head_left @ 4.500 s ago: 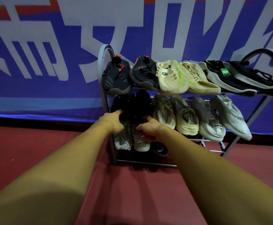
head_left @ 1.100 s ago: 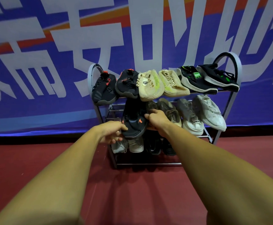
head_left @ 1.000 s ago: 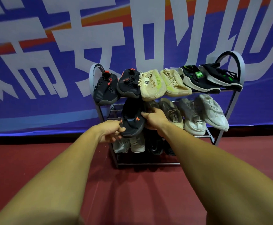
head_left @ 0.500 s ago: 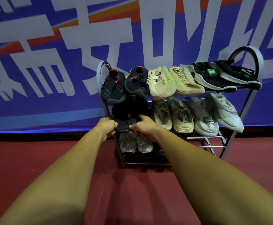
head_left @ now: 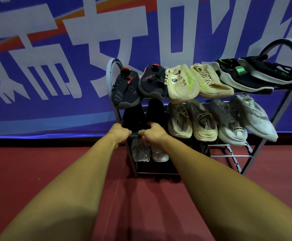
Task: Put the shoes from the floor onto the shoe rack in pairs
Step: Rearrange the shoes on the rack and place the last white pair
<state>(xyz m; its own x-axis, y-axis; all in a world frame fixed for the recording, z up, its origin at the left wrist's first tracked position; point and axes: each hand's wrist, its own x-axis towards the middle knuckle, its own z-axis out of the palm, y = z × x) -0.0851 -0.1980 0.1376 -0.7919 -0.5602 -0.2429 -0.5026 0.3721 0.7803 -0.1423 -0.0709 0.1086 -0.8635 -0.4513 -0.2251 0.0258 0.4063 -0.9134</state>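
red floor (head_left: pixel 37 171) open; both hands (head_left: pixel 122 132) grip black shoes (head_left: pixel 134 117).

The grey tubular shoe rack (head_left: pixel 232 156) looks like smooth, shiny metal; the cream knit sneakers (head_left: pixel 182 84) look like matt cloth; the dark red floor (head_left: pixel 37 171) looks smooth and matt.

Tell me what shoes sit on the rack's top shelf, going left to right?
Dark pair with orange accents → cream pair with yellow-green streaks → black pair with green tags.
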